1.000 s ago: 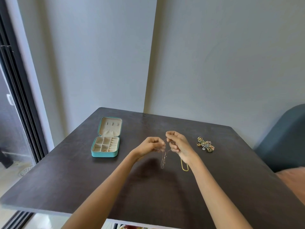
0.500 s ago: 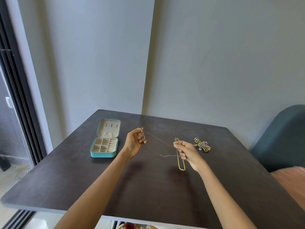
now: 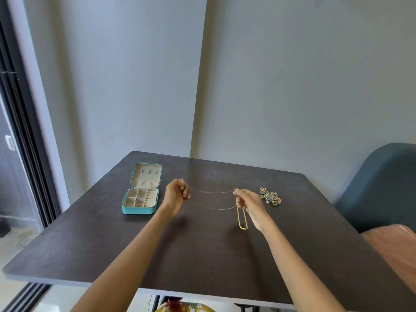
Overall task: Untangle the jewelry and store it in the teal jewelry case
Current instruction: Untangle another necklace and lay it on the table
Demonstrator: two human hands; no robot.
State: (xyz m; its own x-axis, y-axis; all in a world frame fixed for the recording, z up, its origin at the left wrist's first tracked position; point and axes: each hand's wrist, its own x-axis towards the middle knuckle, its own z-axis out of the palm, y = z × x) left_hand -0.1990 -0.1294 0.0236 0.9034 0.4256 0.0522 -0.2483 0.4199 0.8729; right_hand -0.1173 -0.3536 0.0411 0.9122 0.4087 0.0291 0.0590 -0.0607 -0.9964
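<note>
Stretching a thin silvery chain (image 3: 211,192) above the dark wooden table (image 3: 202,255), the left hand (image 3: 176,194) is pinching one end w/ curled fingers while the right hand (image 3: 246,200) is gripping the other end plus a long gold oval-link chain (image 3: 242,219) that is hanging from it. Lying open w/ its lid flat near the left hand is the small teal zip jewelry case (image 3: 140,197), & a heap of tangled multicolour jewelry (image 3: 271,196) is sitting just beyond the right hand.

Both arms extended forward, apart; left grip (image 3: 177,192) fingers curled, pinching; right grip (image 3: 246,200) fingers curled, pinching.
</note>
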